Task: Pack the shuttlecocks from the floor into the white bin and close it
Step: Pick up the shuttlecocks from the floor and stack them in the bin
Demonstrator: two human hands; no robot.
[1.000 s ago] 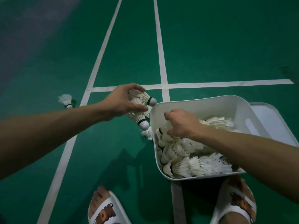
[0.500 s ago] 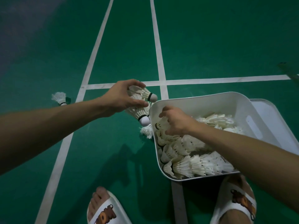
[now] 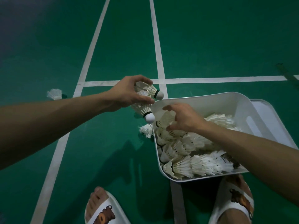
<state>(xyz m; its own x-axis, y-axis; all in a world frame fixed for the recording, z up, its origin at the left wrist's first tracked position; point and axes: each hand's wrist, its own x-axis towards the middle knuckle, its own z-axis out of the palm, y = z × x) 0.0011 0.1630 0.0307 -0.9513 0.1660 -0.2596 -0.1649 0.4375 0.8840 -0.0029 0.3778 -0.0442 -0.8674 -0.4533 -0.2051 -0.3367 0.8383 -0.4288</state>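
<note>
While your left hand (image 3: 129, 92) grips two shuttlecocks (image 3: 145, 101) by the feathers, corks pointing toward the white bin (image 3: 226, 101), it sits just outside the bin's near-left corner, not yet over the rim. Carry it over the rim first, then let go low so the corks don't bounce out.

Your right hand (image 3: 182, 118) is spread wide, fingers curled, over the pile of shuttlecocks in the bin (image 3: 194, 152). A shuttlecock lies right under the palm; can't tell if you're touching it or not. Looks like it holds nothing firmly. Use it to make room at that corner, or slide it aside so the left-hand pair has a gap to land in. Lay them the same way as the rows, feathers nesting, to save room.

Bin is already quite full, rows stacked near the front edge, so press lightly, feathers crush easily.

Still on the floor: one shuttlecock by the bin wall (image 3: 146, 130), touching or just beside it, and another near the left court line (image 3: 54, 94), well apart. Grab the close one next.

Flat white panel behind the bin (image 3: 265, 110) is probably the lid; bin is open, closing comes last.
</note>
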